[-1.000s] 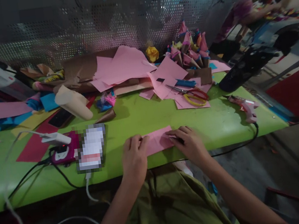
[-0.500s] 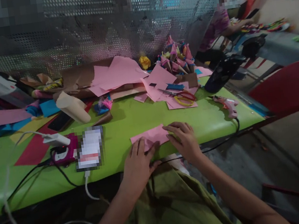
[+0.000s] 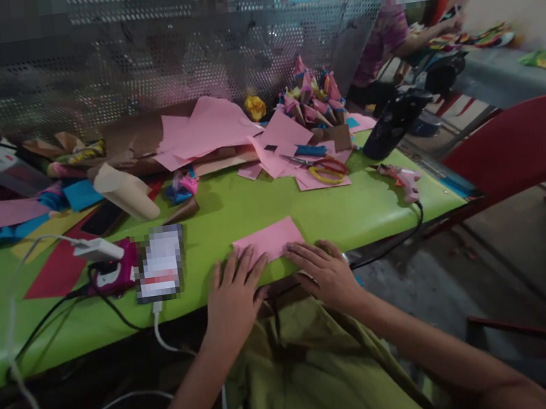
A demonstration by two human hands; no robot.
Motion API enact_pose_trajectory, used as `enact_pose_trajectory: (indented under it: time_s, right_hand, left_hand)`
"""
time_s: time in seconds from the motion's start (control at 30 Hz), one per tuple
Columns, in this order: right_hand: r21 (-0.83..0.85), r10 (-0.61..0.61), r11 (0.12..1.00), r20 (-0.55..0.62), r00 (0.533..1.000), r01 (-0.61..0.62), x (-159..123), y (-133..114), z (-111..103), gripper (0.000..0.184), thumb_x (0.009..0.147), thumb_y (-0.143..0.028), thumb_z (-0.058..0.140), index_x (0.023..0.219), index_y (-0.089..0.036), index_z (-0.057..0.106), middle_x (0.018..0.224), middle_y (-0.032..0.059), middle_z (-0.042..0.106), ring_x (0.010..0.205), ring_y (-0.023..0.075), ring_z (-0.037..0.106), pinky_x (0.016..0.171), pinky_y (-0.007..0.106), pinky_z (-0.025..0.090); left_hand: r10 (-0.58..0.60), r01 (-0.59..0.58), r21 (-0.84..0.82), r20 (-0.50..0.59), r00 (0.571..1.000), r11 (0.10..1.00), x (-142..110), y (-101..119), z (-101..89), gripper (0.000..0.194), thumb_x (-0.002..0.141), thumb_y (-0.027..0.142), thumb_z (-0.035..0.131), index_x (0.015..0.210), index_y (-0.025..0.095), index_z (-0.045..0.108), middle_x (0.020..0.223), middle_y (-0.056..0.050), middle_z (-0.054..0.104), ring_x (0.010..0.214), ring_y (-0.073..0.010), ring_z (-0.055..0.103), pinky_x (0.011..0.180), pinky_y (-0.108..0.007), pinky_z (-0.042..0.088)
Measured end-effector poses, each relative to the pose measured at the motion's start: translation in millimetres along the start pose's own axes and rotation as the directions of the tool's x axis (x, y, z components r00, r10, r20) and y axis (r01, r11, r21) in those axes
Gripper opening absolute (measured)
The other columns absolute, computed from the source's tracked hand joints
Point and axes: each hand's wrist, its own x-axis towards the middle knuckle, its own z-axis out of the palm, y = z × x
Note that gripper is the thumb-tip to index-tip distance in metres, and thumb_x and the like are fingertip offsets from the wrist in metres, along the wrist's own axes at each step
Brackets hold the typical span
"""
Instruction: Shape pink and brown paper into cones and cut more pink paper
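Note:
A small rectangle of pink paper [image 3: 273, 236] lies flat at the near edge of the green table [image 3: 234, 213]. My left hand [image 3: 232, 297] rests on its lower left part, fingers spread and stretched forward. On the lower right corner lie the fingertips of my right hand [image 3: 325, 275], flat and extended. Both hands press the paper from above, and their fingers cover its near edge. Left of my left hand is a phone [image 3: 162, 262] with a cable plugged in, its screen blurred out.
Scissors [image 3: 326, 170] lie on pink sheets [image 3: 213, 128] at the back. A glue gun [image 3: 403, 180] and a dark tumbler [image 3: 396, 124] stand to the right. A magenta power block [image 3: 118, 272] with cords sits left. Beyond, a person [image 3: 388, 28] sits at another table near a red chair [image 3: 521, 145].
My fingers went from pinching the paper's two ends to lying flat along its near edge. The paper now shows a taller face. The camera view has turned slightly right.

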Motion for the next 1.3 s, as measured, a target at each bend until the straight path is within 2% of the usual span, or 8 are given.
enact_pose_trajectory:
  time_s: [0.23,0.57,0.73,0.97,1.03,1.17,1.23,1.3]
  right_hand:
    - [-0.042,0.0,0.999,-0.045,0.999,-0.002,-2,4,2,0.043,0.102,-0.027,0.051,0.145,-0.027,0.051,0.148,0.0065,0.059,0.134,0.0219,0.056,0.11,0.043,0.032]
    - [-0.099,0.024,0.995,-0.065,0.998,-0.031,-6,9,1,0.044,0.1,-0.028,0.054,0.144,-0.03,0.053,0.146,0.0063,0.061,0.132,0.023,0.056,0.113,0.045,0.028]
    - [-0.101,0.024,0.994,-0.048,0.999,-0.029,-6,13,2,0.047,0.098,-0.03,0.057,0.145,-0.032,0.053,0.144,0.0074,0.062,0.13,0.0255,0.056,0.112,0.047,0.03]
    - [-0.081,0.009,0.997,-0.096,0.995,-0.016,-9,20,1,0.044,0.098,-0.027,0.056,0.141,-0.03,0.056,0.14,0.0057,0.065,0.13,0.0248,0.056,0.111,0.045,0.031]
    - [-0.025,0.027,0.999,-0.137,0.99,-0.03,-5,25,-3,0.037,0.098,-0.027,0.055,0.134,-0.03,0.063,0.132,0.0051,0.07,0.125,0.0245,0.059,0.107,0.045,0.036]
    - [0.112,0.193,0.979,-0.22,0.956,-0.172,20,47,-16,0.022,0.099,-0.033,0.054,0.102,-0.027,0.075,0.1,0.0048,0.078,0.1,0.0245,0.066,0.092,0.042,0.045]
    - [0.175,0.217,0.967,-0.179,0.96,-0.186,38,56,-21,0.023,0.097,-0.038,0.058,0.108,-0.026,0.074,0.107,0.0069,0.076,0.105,0.0263,0.065,0.091,0.043,0.047]
    - [0.199,0.176,0.967,-0.073,0.982,-0.159,54,60,-21,0.04,0.091,-0.043,0.066,0.127,-0.026,0.067,0.126,0.0095,0.071,0.117,0.0292,0.06,0.095,0.046,0.048]
  left_hand:
    - [-0.025,0.025,0.005,0.002,1.0,1.0,-11,-5,1.8,0.057,0.098,0.029,0.053,0.154,0.03,0.041,0.16,-0.006,0.042,0.146,-0.0324,0.041,0.115,-0.063,0.033]
    - [0.01,-0.01,-0.009,-0.02,1.0,1.0,-14,-10,4.5,0.051,0.099,0.035,0.049,0.149,0.023,0.048,0.157,-0.011,0.046,0.147,-0.0326,0.04,0.115,-0.063,0.033]
    - [-0.038,0.038,0.003,-0.014,0.999,0.999,-24,-14,-0.5,0.051,0.098,0.028,0.052,0.149,0.03,0.049,0.157,-0.008,0.047,0.145,-0.0329,0.042,0.115,-0.064,0.033]
    - [-0.009,0.009,0.0,-0.012,1.0,1.0,-27,-19,-0.4,0.053,0.097,0.028,0.053,0.15,0.032,0.047,0.156,-0.008,0.048,0.144,-0.0328,0.045,0.116,-0.065,0.031]
    - [-0.017,0.016,-0.009,-0.027,0.999,1.0,-26,-19,-0.8,0.052,0.097,0.028,0.052,0.149,0.032,0.048,0.155,-0.008,0.049,0.143,-0.0323,0.046,0.115,-0.063,0.031]
    - [-0.041,0.037,-0.054,-0.071,0.997,0.998,-23,-18,-2.8,0.045,0.097,0.03,0.052,0.142,0.03,0.057,0.15,-0.009,0.056,0.138,-0.0324,0.051,0.113,-0.059,0.035]
    - [-0.074,0.065,-0.092,-0.101,0.992,0.994,-19,-18,-3.2,0.043,0.096,0.03,0.054,0.139,0.027,0.06,0.145,-0.011,0.061,0.132,-0.032,0.056,0.109,-0.055,0.04]
    - [-0.132,0.114,-0.132,-0.134,0.982,0.985,-12,-18,-3.2,0.046,0.095,0.03,0.055,0.141,0.024,0.057,0.142,-0.014,0.062,0.127,-0.0315,0.059,0.104,-0.051,0.044]
